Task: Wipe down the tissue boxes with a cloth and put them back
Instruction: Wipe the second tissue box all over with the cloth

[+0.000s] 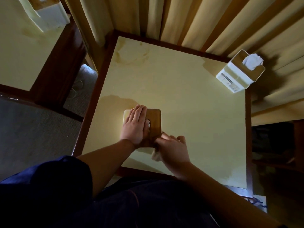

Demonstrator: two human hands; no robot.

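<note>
Yellow table (181, 96), tissue box (154, 119) under left hand (134, 127)

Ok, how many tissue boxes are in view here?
3. One under the left hand mid-table, one at the table's far right corner, one on the neighbouring table top left. Others may be out of frame.

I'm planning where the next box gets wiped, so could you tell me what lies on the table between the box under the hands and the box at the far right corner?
Head view: nothing, only bare tabletop between box and corner box.
</note>
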